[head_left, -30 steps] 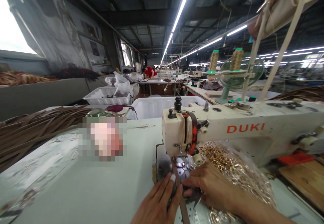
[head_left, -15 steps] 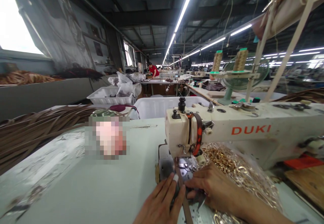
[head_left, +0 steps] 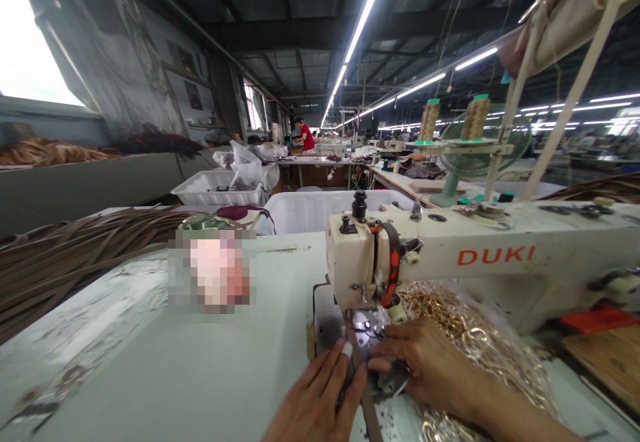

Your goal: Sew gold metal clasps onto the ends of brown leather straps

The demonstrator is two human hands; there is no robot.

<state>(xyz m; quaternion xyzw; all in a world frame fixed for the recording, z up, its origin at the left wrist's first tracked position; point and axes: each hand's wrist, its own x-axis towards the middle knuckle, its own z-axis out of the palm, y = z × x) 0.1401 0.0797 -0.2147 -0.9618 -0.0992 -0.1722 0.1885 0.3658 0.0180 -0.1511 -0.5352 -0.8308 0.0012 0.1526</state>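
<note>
A narrow brown strap (head_left: 369,412) runs from the near edge of the table up under the presser area of a white sewing machine (head_left: 425,249). My left hand (head_left: 323,392) lies along the strap's left side, fingers stretched forward, with a white wrap on one fingertip. Its thumb touches the strap. On the other side, my right hand (head_left: 425,355) has bent fingers, closed together beside the shiny metal plate (head_left: 364,329). Whatever those fingertips hold, if anything, is hidden. The needle point cannot be made out.
A clear bag of gold-coloured metal rings and clasps (head_left: 465,335) lies right of the machine head. Brown straps (head_left: 90,249) are heaped at the left. White bins (head_left: 217,189) stand behind the table. Thread cones (head_left: 475,119) sit above. A person in red (head_left: 307,137) stands far back.
My right hand has shifted slightly beside the metal plate. My left hand and the strap look nearly unmoved. The distant person in red is now more upright.
</note>
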